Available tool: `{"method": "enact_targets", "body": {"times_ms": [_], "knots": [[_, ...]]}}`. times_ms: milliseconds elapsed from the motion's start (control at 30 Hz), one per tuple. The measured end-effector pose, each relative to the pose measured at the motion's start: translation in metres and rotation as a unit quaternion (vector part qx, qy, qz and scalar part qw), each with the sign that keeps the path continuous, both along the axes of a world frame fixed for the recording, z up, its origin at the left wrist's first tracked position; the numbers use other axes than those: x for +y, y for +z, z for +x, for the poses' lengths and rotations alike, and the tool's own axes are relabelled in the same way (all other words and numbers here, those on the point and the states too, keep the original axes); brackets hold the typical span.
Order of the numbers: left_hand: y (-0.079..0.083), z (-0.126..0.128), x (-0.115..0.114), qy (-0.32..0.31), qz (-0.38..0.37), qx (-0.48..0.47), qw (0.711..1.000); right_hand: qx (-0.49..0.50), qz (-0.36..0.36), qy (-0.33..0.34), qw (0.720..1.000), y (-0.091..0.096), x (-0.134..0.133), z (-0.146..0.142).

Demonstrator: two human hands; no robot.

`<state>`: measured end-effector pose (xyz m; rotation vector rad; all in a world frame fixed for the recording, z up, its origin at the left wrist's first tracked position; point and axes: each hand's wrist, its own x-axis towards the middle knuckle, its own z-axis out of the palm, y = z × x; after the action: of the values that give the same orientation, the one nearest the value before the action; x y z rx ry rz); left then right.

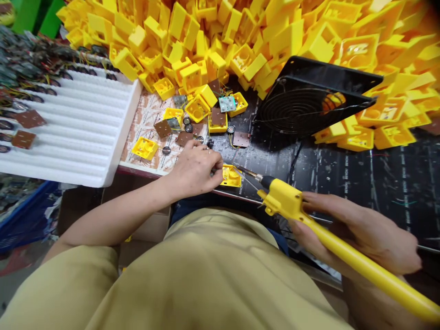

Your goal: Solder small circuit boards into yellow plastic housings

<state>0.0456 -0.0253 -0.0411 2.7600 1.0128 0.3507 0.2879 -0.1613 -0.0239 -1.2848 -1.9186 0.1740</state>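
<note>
My left hand [196, 166] is closed in a pinch against a small yellow plastic housing [231, 176] at the table's near edge. My right hand [357, 231] grips a yellow soldering iron [309, 217]. Its thin metal tip points left and reaches the housing beside my left fingers. More yellow housings with brown circuit boards [217, 118] lie just beyond my left hand.
A large heap of yellow housings [247, 36] fills the back of the table. A black fan [309, 103] stands tilted at the centre right. A white ridged foam tray [79, 123] holding circuit boards and wires sits at the left. A dark mat [371, 178] covers the right side.
</note>
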Motion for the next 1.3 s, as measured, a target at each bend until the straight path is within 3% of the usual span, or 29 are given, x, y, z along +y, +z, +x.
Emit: {"method": "enact_targets", "body": {"times_ms": [200,467,667,867,1000,1233,1300], "knots": [[0.003,0.003,0.002,-0.009,-0.011,0.019,1.000,0.009,0.050,0.063,0.997,0.004,0.013,-0.013],[0.010,0.011,0.005,-0.014,-0.042,0.058,0.997,-0.102,0.071,0.112,0.986,0.009,0.018,-0.008],[0.013,0.013,0.008,-0.008,-0.072,0.082,0.994,-0.106,-0.043,0.055,0.992,0.012,0.005,0.004],[0.015,0.014,0.007,-0.010,-0.066,0.093,0.993,-0.086,0.014,0.097,0.991,0.006,0.011,-0.002],[0.016,0.014,0.009,-0.014,-0.077,0.100,0.992,-0.081,0.054,0.123,0.988,0.014,0.016,-0.006],[0.016,0.014,0.012,-0.027,-0.092,0.111,0.989,-0.119,0.018,0.088,0.989,0.023,0.014,0.019],[0.016,0.013,0.012,-0.031,-0.082,0.110,0.990,-0.099,0.032,0.041,0.994,0.022,0.007,0.021]]}}
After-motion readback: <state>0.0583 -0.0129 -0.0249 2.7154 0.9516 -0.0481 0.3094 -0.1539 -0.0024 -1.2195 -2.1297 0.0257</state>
